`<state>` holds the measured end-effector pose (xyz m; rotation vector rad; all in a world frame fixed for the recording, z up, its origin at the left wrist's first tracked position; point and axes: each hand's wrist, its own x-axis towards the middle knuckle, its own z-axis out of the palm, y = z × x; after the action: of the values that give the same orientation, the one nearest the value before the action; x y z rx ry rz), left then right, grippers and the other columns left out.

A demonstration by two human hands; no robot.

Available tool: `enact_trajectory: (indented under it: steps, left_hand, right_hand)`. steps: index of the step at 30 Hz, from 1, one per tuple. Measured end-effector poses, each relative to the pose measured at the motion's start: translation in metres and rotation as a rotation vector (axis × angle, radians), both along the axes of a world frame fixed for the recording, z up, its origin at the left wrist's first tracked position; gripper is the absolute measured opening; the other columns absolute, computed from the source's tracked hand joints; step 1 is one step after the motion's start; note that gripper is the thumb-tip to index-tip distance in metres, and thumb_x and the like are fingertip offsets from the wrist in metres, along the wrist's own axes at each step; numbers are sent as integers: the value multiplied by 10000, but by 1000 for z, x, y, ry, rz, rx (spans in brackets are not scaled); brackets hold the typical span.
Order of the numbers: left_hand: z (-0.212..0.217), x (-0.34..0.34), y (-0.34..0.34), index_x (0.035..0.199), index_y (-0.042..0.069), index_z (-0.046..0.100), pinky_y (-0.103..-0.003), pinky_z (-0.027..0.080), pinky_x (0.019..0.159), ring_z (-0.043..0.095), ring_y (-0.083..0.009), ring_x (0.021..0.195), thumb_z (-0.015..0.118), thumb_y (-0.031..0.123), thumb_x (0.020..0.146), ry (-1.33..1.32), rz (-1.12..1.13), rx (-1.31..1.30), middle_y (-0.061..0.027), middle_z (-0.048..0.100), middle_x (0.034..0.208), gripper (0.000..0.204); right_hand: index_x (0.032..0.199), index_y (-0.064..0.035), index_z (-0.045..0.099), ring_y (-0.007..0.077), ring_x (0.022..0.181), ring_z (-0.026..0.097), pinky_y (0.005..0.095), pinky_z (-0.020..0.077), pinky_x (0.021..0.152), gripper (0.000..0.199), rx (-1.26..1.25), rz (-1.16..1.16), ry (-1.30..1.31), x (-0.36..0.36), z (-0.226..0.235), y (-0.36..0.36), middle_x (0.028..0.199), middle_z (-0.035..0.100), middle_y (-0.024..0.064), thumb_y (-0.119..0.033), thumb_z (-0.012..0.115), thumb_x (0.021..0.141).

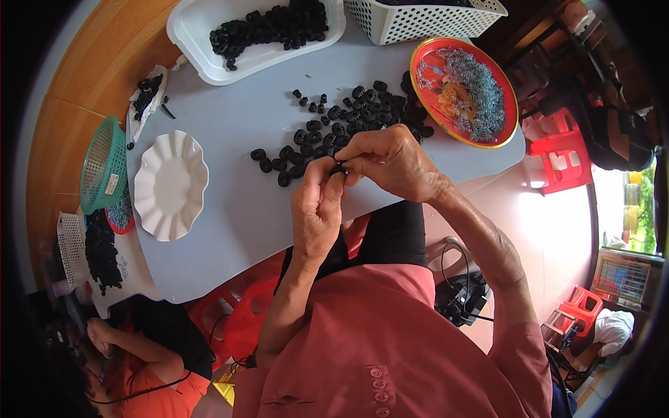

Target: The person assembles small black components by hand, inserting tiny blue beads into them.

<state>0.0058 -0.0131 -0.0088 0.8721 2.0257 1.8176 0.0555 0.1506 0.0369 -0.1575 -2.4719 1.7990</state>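
My left hand (317, 212) and my right hand (394, 164) meet over the near side of the table, their fingertips pinched together. Between them is a small black plastic part (339, 169), mostly covered by the fingers. Just beyond lies a loose pile of rounded black plastic parts (359, 115), with several smaller black pieces (313, 102) scattered at its far left edge. To the right of the pile, a round red tray (425, 104) with a gold rim holds a heap of tiny bluish metal pieces (481, 94) that look like springs.
On the table (244, 216) stand a white scalloped dish (169, 188), a white tub (191, 52) of black parts and a white perforated basket (418, 24). A green basket (104, 167) is at the left. Beside me sits a person in orange (164, 393). Red stools (564, 157) stand at right.
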Motion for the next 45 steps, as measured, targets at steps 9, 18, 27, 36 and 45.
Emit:
enact_trajectory:
  steps: [9,18,27,36,45]
  left_hand:
    - [0,5,7,1048,9,565,-236,437,615,511,-87,660,523,236,988,94,70,-49,-16,622,788,238]
    - [0,1,5,1034,6,572,-244,438,608,511,-93,650,524,199,981,62,49,-42,-16,612,790,206]
    - [0,1,5,1032,10,576,-236,434,613,506,-84,669,527,216,982,143,24,-18,-4,587,792,218]
    - [0,-1,3,1028,19,548,-239,419,579,489,-93,639,528,114,965,11,-11,26,-8,553,751,116]
    - [-2,-1,7,1041,4,571,-223,426,643,506,-75,693,529,244,985,-27,60,47,-5,589,830,251]
  right_hand:
    - [910,36,668,169,726,706,273,551,659,116,156,-33,199,3,-3,0,758,689,107,62,594,824]
    - [954,27,686,139,715,690,251,540,661,154,-69,-17,9,2,-8,2,768,696,93,65,604,829]
    - [949,29,682,142,733,697,258,547,664,139,44,-56,166,6,-7,4,765,697,101,54,610,833]
    - [933,26,682,143,708,700,258,549,648,130,17,50,62,0,-3,3,739,698,100,51,614,825]
    - [902,41,661,210,696,697,292,548,637,125,164,-62,304,0,-9,-5,753,674,138,57,585,803]
